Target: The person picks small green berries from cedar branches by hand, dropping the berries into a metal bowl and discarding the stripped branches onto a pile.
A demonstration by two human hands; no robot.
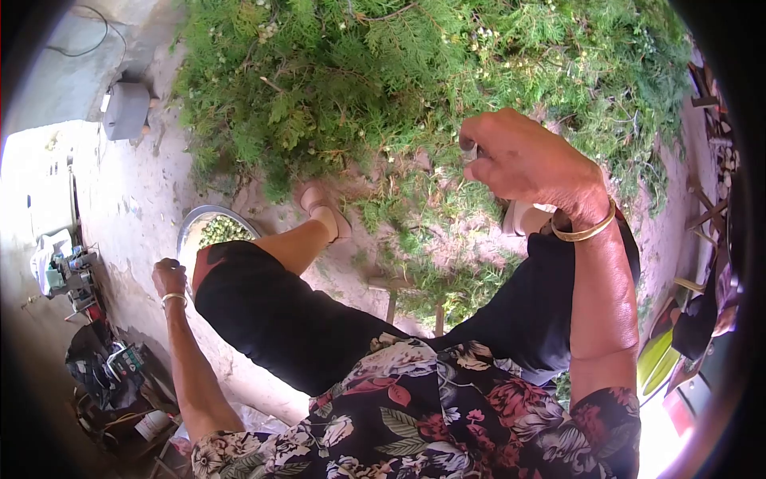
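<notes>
Up on the right, the right hand (527, 164) hangs in front of the heap of green feathery branches (383, 72) that fills the far side of the scene. Its fingers (479, 172) are curled in tight, thumb and forefinger pinched together at the tips. Something tiny sits in that pinch, but it is too small to tell what. A gold metal bangle (586, 231) rides on that wrist.

Over on the left, the left hand (169, 278) is low and closed into a loose fist, just beside the near rim of the round metal bowl (191, 227). Whether anything lies inside the fist cannot be told. A thin pale bangle (172, 298) circles this wrist. The bowl stands on the bare dusty ground (136, 207) and holds a pile of small green bits (223, 230).

Between the two hands comes a knee in black trousers (263, 303), the foot in a beige shoe (323, 209) planted at the edge of the branches. Far left, a grey box (126, 110) sits on the ground.
</notes>
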